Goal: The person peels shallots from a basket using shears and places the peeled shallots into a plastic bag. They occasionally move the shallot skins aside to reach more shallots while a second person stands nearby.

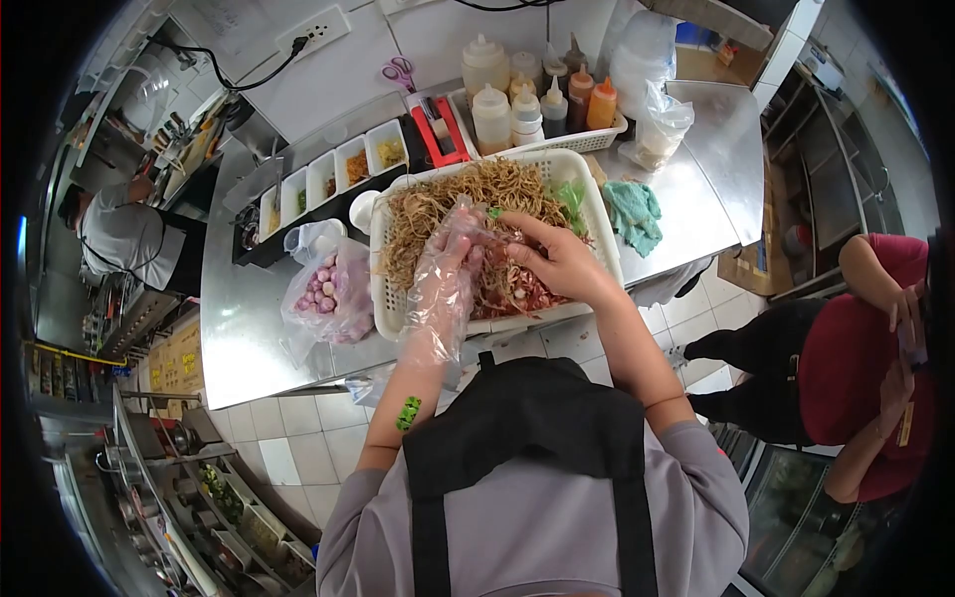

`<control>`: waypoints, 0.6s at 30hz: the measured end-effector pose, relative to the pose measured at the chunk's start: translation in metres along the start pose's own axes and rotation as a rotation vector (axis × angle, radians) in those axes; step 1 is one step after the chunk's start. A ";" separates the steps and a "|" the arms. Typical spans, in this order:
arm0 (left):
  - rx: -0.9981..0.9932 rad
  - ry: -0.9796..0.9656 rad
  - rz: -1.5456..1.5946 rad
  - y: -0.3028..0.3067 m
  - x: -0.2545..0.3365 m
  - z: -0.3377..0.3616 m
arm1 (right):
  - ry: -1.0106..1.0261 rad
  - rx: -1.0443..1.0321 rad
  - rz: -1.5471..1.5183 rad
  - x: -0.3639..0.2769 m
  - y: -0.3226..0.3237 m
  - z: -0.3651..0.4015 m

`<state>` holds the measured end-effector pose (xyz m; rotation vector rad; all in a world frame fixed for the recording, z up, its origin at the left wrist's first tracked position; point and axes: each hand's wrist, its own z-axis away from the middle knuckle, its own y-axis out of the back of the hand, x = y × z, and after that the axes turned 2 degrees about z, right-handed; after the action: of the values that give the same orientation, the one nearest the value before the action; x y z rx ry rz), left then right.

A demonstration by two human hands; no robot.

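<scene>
My left hand (460, 239), covered by a clear plastic bag or glove that reaches down the forearm, is over the white basket (388, 316). Beside it, my bare right hand (547, 254) has its fingers bent close to the plastic near the left fingertips. Whatever lies between the two hands is too small to make out. Dry brown roots or stalks (497, 181) fill the back and left of the basket. Reddish peelings (532, 297) lie under my right hand, and a green item in plastic (570, 199) is at the right.
A plastic bag of small purple onions (320, 289) sits left of the basket. Behind are topping trays (343, 169), a red-framed holder (438, 129) and squeeze bottles (492, 114). A green cloth (633, 214) lies right. One person (129, 224) stands far left, another (856, 368) at right.
</scene>
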<state>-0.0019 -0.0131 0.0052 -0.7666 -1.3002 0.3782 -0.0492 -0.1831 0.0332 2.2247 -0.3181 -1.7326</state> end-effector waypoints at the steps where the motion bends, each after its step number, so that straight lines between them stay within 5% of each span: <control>1: 0.000 0.001 0.000 0.003 -0.002 -0.001 | 0.059 -0.016 0.080 0.000 0.001 0.000; 8: -0.002 -0.075 -0.205 0.001 -0.003 0.005 | -0.004 -0.052 0.164 -0.014 0.002 -0.003; 14: -0.051 -0.040 -0.276 -0.003 0.001 0.008 | 0.131 -0.004 0.179 -0.003 -0.001 -0.004; 18: 0.015 -0.049 -0.180 -0.021 0.008 0.016 | 0.161 0.029 -0.042 0.012 -0.010 -0.007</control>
<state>-0.0182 -0.0179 0.0267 -0.6254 -1.3985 0.2630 -0.0397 -0.1777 0.0206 2.3898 -0.2633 -1.5662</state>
